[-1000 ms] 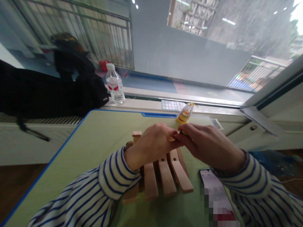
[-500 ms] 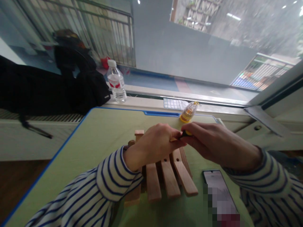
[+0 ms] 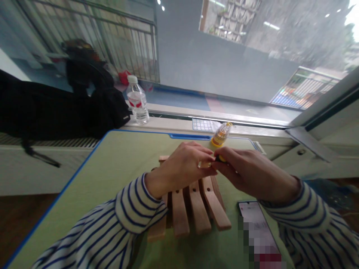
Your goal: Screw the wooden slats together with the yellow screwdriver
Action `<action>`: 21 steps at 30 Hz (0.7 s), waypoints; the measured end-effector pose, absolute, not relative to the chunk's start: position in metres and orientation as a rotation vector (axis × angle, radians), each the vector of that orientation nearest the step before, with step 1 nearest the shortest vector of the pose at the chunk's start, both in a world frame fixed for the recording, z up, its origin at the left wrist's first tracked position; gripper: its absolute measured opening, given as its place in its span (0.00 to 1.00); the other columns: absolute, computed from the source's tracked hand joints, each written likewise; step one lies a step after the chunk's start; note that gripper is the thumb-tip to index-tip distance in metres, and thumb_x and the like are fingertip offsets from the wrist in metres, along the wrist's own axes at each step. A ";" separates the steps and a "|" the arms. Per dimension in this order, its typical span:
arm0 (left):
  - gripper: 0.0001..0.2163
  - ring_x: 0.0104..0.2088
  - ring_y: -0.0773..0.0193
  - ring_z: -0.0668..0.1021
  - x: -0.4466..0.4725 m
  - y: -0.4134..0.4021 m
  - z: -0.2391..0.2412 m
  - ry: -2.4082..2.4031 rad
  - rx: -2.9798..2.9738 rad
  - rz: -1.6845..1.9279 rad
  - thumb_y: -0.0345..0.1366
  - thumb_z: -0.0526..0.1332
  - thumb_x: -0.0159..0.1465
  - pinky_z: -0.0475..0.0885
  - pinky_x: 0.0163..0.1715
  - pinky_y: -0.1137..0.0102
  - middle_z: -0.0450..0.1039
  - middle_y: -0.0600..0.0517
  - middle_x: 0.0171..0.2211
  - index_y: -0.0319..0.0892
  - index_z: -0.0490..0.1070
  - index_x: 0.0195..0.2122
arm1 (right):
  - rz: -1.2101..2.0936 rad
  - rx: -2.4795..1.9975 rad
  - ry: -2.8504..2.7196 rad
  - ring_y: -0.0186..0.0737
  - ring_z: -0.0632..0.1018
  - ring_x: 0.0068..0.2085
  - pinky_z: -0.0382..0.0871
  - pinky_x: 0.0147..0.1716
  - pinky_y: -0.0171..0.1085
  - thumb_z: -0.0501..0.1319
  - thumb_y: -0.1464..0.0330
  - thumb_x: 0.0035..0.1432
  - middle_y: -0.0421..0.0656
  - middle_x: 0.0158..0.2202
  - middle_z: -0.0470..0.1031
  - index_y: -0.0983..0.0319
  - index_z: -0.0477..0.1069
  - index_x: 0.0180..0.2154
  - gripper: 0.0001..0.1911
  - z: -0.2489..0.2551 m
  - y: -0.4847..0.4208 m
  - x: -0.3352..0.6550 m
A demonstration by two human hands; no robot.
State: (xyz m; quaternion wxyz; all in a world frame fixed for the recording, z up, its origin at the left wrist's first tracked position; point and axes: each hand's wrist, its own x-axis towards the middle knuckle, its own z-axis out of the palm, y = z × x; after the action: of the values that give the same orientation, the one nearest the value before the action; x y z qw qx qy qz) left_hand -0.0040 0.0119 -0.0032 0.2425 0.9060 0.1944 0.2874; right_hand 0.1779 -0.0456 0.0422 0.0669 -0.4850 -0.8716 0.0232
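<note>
"Count?"
"One yellow-and-black tool (image 3: 221, 158), pinched in right hand (image 3: 251, 172), near four wooden slats (image 3: 199, 215)."
"Left hand (image 3: 183, 164)?"
"Half-curled; can't tell on what."
"Around?"
"One phone (image 3: 255, 216), one water bottle (image 3: 138, 102), green table (image 3: 131, 157), window (image 3: 179, 52)."

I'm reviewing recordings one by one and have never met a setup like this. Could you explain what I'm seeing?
Of course. There is no machine here: a person works with two bare hands, seen from a camera worn on the head, looking forward and down.

The right hand has a small black-and-yellow item in its grip, mostly hidden by the fingers. The left hand is close beside it, fingers bent; I can't tell what, if anything, it holds.

Below the hands, on the pale green table, is a wooden object with several flat bars. A phone, partly pixelated, lies to the right. A clear container with a yellow base stands near the far edge.
</note>
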 end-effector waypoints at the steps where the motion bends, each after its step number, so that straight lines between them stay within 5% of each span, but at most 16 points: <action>1: 0.08 0.38 0.64 0.74 -0.004 0.013 -0.004 0.518 2.463 0.788 0.39 0.60 0.60 0.64 0.43 0.68 0.75 0.51 0.37 0.42 0.76 0.34 | 0.062 -1.456 -2.640 0.33 0.71 0.28 0.54 0.24 0.35 0.47 0.59 0.63 0.41 0.31 0.72 0.61 0.61 0.37 0.13 0.044 -0.047 0.179; 9: 0.08 0.38 0.67 0.75 -0.004 0.007 -0.004 0.562 2.254 0.712 0.36 0.59 0.61 0.67 0.39 0.72 0.75 0.53 0.37 0.43 0.76 0.37 | 0.071 -1.325 -2.755 0.35 0.73 0.36 0.60 0.30 0.35 0.49 0.65 0.62 0.44 0.37 0.73 0.62 0.64 0.41 0.10 0.058 -0.048 0.183; 21: 0.14 0.33 0.66 0.75 -0.006 0.007 -0.005 0.688 2.207 0.610 0.42 0.56 0.62 0.67 0.35 0.73 0.77 0.51 0.33 0.41 0.75 0.42 | -0.125 -1.350 -2.636 0.31 0.66 0.25 0.53 0.23 0.35 0.48 0.63 0.63 0.39 0.24 0.66 0.63 0.62 0.32 0.11 0.041 -0.048 0.180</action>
State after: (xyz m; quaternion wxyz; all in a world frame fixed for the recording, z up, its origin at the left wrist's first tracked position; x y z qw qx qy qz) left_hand -0.0056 0.0067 -0.0052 0.3667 0.8588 0.2678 0.2374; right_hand 0.1804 -0.0482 0.0412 0.0884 -0.4536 -0.8858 -0.0421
